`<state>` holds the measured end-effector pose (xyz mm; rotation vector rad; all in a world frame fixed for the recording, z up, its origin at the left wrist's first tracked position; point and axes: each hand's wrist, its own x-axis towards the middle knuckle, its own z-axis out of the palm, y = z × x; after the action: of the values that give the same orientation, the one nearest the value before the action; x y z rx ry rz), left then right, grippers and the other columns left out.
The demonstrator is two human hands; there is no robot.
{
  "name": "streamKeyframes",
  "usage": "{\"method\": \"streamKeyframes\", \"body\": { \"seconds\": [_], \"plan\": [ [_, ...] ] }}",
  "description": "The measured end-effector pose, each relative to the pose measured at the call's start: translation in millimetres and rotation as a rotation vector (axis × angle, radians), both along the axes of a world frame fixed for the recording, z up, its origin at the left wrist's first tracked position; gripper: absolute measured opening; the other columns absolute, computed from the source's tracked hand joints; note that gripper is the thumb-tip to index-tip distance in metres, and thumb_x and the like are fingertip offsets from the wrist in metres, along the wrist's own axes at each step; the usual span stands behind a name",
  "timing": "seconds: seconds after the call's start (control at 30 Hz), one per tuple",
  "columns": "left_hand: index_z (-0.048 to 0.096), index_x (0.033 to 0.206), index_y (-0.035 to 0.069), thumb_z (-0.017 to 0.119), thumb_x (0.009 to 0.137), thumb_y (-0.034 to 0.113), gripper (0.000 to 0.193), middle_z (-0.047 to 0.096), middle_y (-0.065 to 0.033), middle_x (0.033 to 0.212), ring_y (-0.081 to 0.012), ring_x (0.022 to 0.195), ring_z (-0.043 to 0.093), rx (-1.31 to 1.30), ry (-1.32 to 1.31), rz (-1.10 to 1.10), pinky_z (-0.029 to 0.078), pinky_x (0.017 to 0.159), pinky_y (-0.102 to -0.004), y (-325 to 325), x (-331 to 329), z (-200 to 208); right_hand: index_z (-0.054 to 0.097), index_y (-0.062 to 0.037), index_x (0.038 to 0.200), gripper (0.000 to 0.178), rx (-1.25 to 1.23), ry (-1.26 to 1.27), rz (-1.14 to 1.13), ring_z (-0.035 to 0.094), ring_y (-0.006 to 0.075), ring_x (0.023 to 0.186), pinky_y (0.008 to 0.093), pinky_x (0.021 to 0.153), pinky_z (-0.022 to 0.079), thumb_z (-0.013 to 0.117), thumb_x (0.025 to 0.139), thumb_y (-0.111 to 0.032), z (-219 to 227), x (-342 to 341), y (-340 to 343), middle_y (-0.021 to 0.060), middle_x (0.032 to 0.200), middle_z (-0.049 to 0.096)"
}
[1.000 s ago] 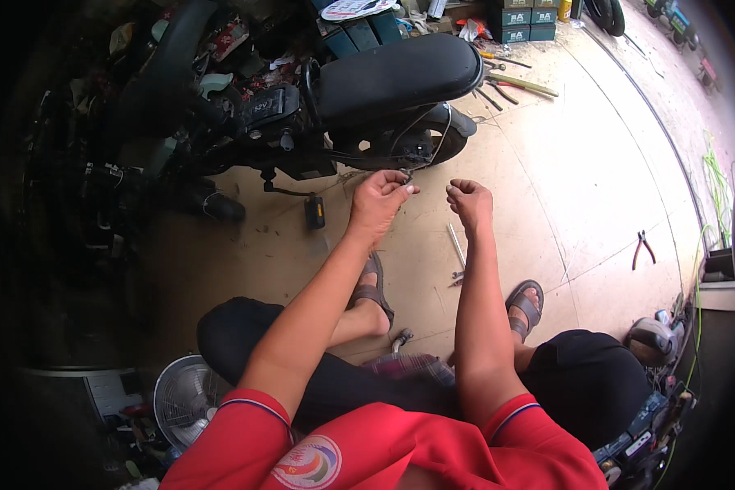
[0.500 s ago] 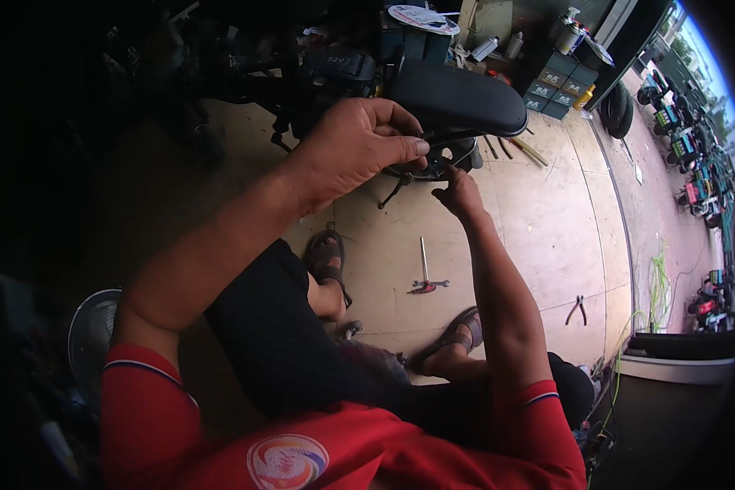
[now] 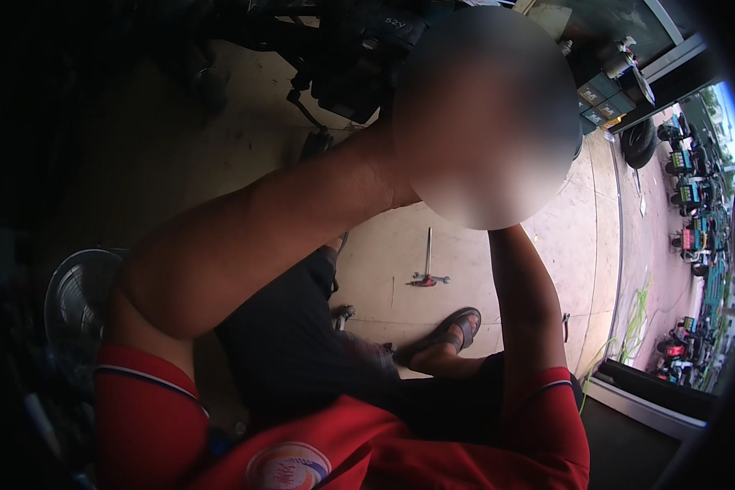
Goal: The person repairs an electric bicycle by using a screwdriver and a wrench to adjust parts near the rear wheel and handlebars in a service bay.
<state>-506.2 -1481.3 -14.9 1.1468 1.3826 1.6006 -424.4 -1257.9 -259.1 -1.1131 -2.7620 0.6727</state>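
Note:
Both my forearms reach up and forward, the left forearm [image 3: 253, 233] crossing toward the middle and the right forearm [image 3: 529, 286] rising steeply. A round blurred patch covers my left hand and my right hand where they come together, so their fingers and anything in them are hidden. They are close to a dark electric two-wheeler [image 3: 359, 82], whose seat lies behind the blur. On the floor below are a long thin screwdriver [image 3: 429, 249] with a red handle and a spanner [image 3: 441, 279] lying across it.
At left stands a round fan-like metal thing [image 3: 82, 290]. My sandalled foot [image 3: 453, 335] rests on the floor; pliers [image 3: 566, 328] show partly beside my right arm. Stacked boxes [image 3: 604, 98] and a tyre [image 3: 639, 145] stand far right, with several parked two-wheelers [image 3: 690, 196] outside.
My view has shifted, and both hands appear farther right and closer together. The fingers and the seat, visible before, are now behind the blur.

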Motion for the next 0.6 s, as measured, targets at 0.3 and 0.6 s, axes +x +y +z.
{"method": "streamKeyframes", "body": {
  "seconds": [0.3,0.6],
  "plan": [
    [0.065,0.106,-0.005,0.071,0.092,0.011,0.022,0.073,-0.0120,0.091,-0.0136,0.082,0.070,-0.038,0.201,0.097,0.056,0.074,-0.0231,-10,-23,-16,0.065,-0.0124,0.120,0.041,0.017,-0.091,0.090,0.068,0.0344,0.103,0.0462,0.084,0.053,0.067,0.088,-0.037,-3,-2,6,0.0172,0.105,0.073],
    [0.066,0.104,-0.005,0.072,0.091,0.012,0.022,0.072,-0.0098,0.086,-0.0115,0.080,0.069,-0.107,0.226,0.102,0.055,0.071,-0.0227,-16,-31,-15,0.064,-0.0086,0.116,0.042,0.093,-0.030,0.136,0.068,0.0359,0.097,0.0461,0.081,0.054,0.073,0.081,-0.030,-1,18,8,0.0180,0.102,0.072]
  ]
}}
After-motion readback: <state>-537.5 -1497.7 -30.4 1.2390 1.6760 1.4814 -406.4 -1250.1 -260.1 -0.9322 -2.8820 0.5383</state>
